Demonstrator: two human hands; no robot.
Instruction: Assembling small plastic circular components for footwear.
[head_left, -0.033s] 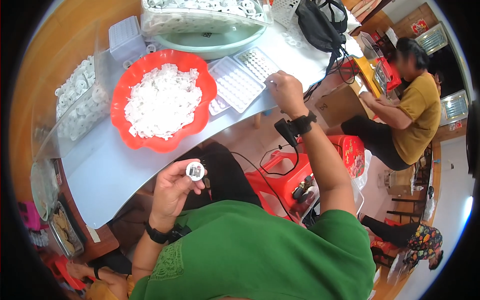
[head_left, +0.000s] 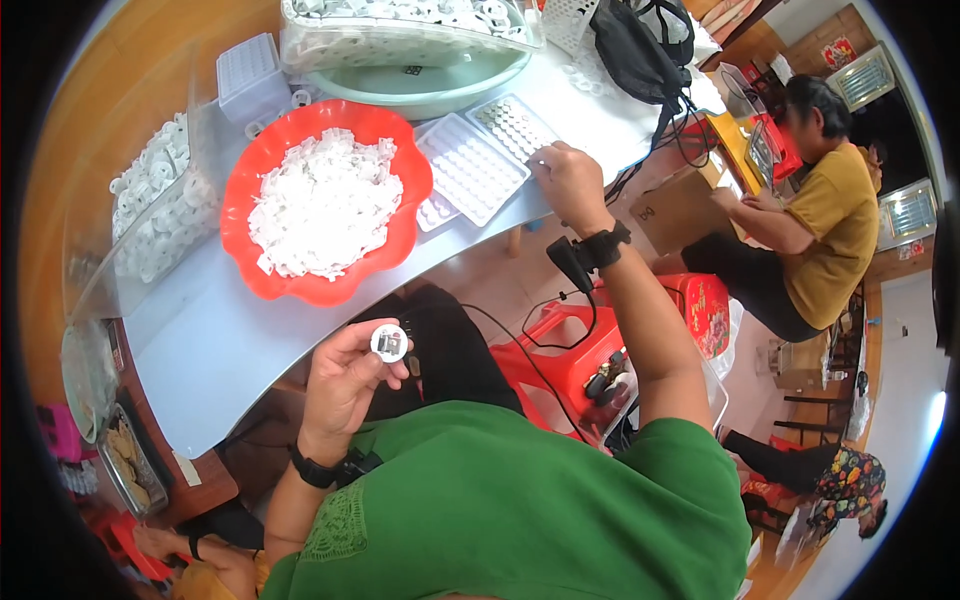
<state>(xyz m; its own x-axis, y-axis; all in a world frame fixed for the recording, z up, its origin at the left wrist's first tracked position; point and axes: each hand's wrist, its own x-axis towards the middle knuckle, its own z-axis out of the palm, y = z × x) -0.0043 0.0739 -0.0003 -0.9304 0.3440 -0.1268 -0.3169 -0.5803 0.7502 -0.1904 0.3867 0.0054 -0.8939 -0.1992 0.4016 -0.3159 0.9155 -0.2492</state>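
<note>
Pinched in the fingertip grip of the left hand (head_left: 345, 385), a small round white part (head_left: 389, 343) sits near the body, off the near edge of the surface (head_left: 210, 340). Farther right, the right hand (head_left: 570, 185) rests loosely curled, grasping nothing visible, on a white compartment tray (head_left: 470, 165), just right of the red bowl (head_left: 250, 200) of white pieces.

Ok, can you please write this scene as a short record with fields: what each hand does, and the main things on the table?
left hand: holds a small round white part in the fingertips, above the lap
right hand: reaches to the table edge, resting on the clear grid tray
red bowl: wavy rim, full of small white pieces
table: pale grey surface
left of bowl: clear bag of white rings
other person: yellow shirt, seated at right
</note>
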